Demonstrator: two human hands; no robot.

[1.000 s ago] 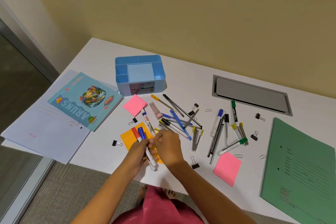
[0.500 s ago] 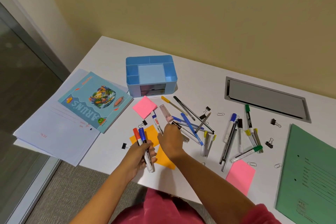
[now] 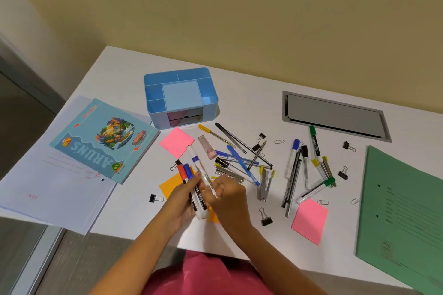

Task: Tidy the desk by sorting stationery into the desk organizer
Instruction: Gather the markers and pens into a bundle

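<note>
My left hand point(image 3: 178, 201) grips a bundle of white markers point(image 3: 199, 199), one with a red cap, one with a blue cap. My right hand point(image 3: 227, 195) holds another white marker with a blue band point(image 3: 200, 167) and brings it against that bundle. Both hands hover over an orange sticky pad point(image 3: 169, 185) near the desk's front edge. The blue desk organizer point(image 3: 153, 93) stands behind them, its top compartments empty. Loose pens and markers point(image 3: 239, 163) lie scattered to the right of my hands.
An illustrated notebook point(image 3: 105, 139) lies on white paper point(image 3: 48, 189) at the left. Pink sticky pads point(image 3: 176, 142) point(image 3: 310, 220), binder clips point(image 3: 266, 219), paper clips and more markers point(image 3: 304, 170) dot the desk. A green folder point(image 3: 402, 220) lies right, a grey cable hatch point(image 3: 333, 115) behind.
My right hand reached out to the pile, picked up the blue-banded marker and came back to the left hand's bundle. The camera shifted slightly.
</note>
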